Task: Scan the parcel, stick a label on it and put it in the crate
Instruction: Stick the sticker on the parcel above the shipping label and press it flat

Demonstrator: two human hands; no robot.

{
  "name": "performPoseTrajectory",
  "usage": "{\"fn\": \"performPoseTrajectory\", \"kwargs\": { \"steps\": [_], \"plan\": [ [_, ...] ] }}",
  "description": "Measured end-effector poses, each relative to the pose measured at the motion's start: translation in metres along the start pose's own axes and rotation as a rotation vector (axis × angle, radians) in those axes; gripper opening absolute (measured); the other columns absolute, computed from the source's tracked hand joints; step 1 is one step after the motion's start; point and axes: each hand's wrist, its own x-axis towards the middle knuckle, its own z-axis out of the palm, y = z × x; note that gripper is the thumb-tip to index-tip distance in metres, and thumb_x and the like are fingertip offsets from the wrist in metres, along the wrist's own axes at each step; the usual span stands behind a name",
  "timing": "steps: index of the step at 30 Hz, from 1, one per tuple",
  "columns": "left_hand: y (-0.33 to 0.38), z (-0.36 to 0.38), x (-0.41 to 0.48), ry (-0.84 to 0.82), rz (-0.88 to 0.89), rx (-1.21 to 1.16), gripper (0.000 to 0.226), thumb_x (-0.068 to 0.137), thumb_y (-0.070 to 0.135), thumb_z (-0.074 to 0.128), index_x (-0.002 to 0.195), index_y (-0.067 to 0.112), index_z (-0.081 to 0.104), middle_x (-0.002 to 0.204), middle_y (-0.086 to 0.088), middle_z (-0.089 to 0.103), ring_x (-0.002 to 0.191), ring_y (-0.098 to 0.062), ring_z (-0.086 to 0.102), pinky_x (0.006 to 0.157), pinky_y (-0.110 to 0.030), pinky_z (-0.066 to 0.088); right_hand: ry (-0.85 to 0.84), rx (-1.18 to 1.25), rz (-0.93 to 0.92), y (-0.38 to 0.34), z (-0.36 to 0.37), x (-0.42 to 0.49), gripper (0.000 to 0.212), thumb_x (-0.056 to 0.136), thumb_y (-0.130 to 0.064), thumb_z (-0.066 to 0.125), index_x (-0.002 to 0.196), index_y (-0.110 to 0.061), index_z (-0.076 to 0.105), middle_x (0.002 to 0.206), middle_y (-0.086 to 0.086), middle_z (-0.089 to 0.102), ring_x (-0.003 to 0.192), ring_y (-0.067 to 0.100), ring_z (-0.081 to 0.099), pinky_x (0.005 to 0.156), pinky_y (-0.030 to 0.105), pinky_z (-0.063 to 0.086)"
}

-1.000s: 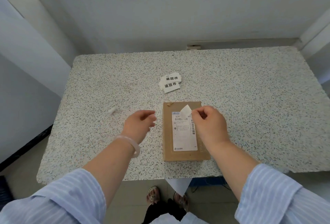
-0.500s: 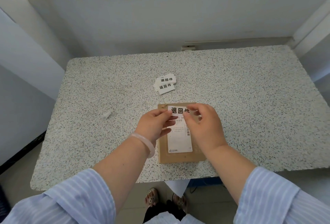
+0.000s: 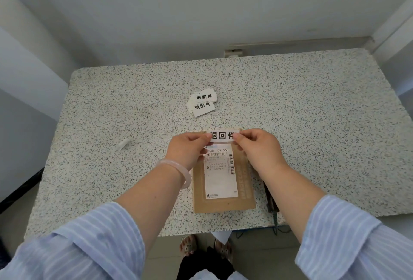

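A flat brown cardboard parcel lies near the front edge of the speckled table, a white shipping slip with barcodes on its top. A white label with black characters is stretched over the parcel's far end. My left hand pinches the label's left end and my right hand pinches its right end. Whether the label touches the cardboard I cannot tell. No crate or scanner is in view.
Two or three spare white labels lie stacked at the table's middle, beyond the parcel. A small white scrap lies to the left. A dark thin tool rests by the front edge under my right forearm. Walls enclose the table behind and at both sides.
A second ago only my right hand held the curled label. My left hand came over and took its other end, and the label is now spread flat over the parcel's far end.
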Motion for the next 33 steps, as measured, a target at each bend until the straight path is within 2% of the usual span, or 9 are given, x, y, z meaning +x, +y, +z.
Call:
{"fn": "performPoseTrajectory", "kwargs": {
  "steps": [2,5,7,11,14,17,22,27,33],
  "plan": [
    [0.001,0.003,0.010,0.048,0.052,0.163,0.015,0.088,0.032,0.067,0.085,0.020,0.074,0.086,0.006,0.072,0.070,-0.009,0.060,0.060,-0.021,0.048,0.014,-0.022,0.012,0.002,0.003,0.010,0.005,0.085,-0.032,0.068,0.083,-0.029,0.065,0.088,-0.006,0.073,0.085,0.012,0.067,0.079,0.031,0.053],
    [-0.004,0.008,0.023,0.092,0.080,0.306,0.018,0.088,0.035,0.065,0.093,0.021,0.074,0.079,0.016,0.063,0.070,0.002,0.055,0.054,-0.015,0.036,0.026,-0.086,0.025,0.008,0.010,0.021,0.009,0.085,-0.033,0.068,0.089,-0.025,0.069,0.091,-0.007,0.071,0.083,0.009,0.064,0.071,0.022,0.047],
    [-0.011,0.009,0.031,0.109,0.086,0.362,0.019,0.089,0.036,0.064,0.100,0.024,0.073,0.075,0.021,0.059,0.070,0.005,0.054,0.054,-0.014,0.036,0.032,-0.133,0.023,0.013,0.016,0.026,0.017,0.084,-0.032,0.068,0.096,-0.020,0.072,0.092,-0.008,0.070,0.083,0.009,0.064,0.070,0.020,0.046],
    [-0.021,0.010,0.037,0.123,0.093,0.414,0.021,0.088,0.036,0.063,0.106,0.029,0.073,0.078,0.021,0.065,0.071,0.003,0.060,0.056,-0.015,0.041,0.046,-0.200,-0.014,0.019,0.025,0.028,0.017,0.085,-0.032,0.067,0.097,-0.022,0.072,0.086,-0.010,0.069,0.075,0.006,0.062,0.060,0.016,0.044],
    [-0.023,0.009,0.040,0.123,0.128,0.435,0.038,0.086,0.034,0.067,0.124,0.031,0.062,0.090,0.017,0.066,0.077,0.002,0.058,0.061,-0.012,0.039,0.071,-0.210,-0.019,0.021,0.028,0.028,0.017,0.086,-0.030,0.066,0.101,-0.023,0.069,0.082,-0.011,0.066,0.072,0.004,0.061,0.059,0.020,0.048],
    [-0.025,0.007,0.043,0.122,0.163,0.425,0.048,0.084,0.032,0.069,0.130,0.031,0.055,0.083,0.016,0.066,0.079,0.003,0.058,0.066,-0.015,0.041,0.068,-0.214,-0.033,0.022,0.029,0.028,0.025,0.085,-0.028,0.067,0.110,-0.026,0.062,0.080,-0.011,0.065,0.071,0.002,0.061,0.060,0.022,0.049],
    [-0.025,0.008,0.043,0.120,0.191,0.519,0.044,0.088,0.032,0.063,0.130,0.034,0.051,0.075,0.017,0.059,0.081,-0.004,0.059,0.067,-0.022,0.043,0.064,-0.247,-0.054,0.023,0.032,0.032,0.025,0.085,-0.030,0.066,0.110,-0.026,0.061,0.080,-0.009,0.066,0.074,0.008,0.063,0.068,0.031,0.055],
    [-0.022,0.010,0.042,0.130,0.216,0.635,0.042,0.089,0.034,0.057,0.131,0.037,0.049,0.083,0.011,0.061,0.085,-0.011,0.064,0.077,-0.033,0.055,0.067,-0.264,-0.065,0.023,0.033,0.033,0.022,0.085,-0.030,0.067,0.104,-0.028,0.058,0.076,-0.010,0.064,0.070,0.006,0.062,0.066,0.031,0.054],
    [-0.020,0.012,0.043,0.114,0.263,0.766,0.041,0.090,0.034,0.052,0.130,0.035,0.045,0.076,0.013,0.061,0.078,-0.014,0.064,0.075,-0.039,0.056,0.062,-0.339,-0.082,0.022,0.033,0.039,0.027,0.083,-0.030,0.067,0.104,-0.027,0.051,0.074,-0.010,0.058,0.069,0.010,0.059,0.060,0.029,0.049]
  ]
}}
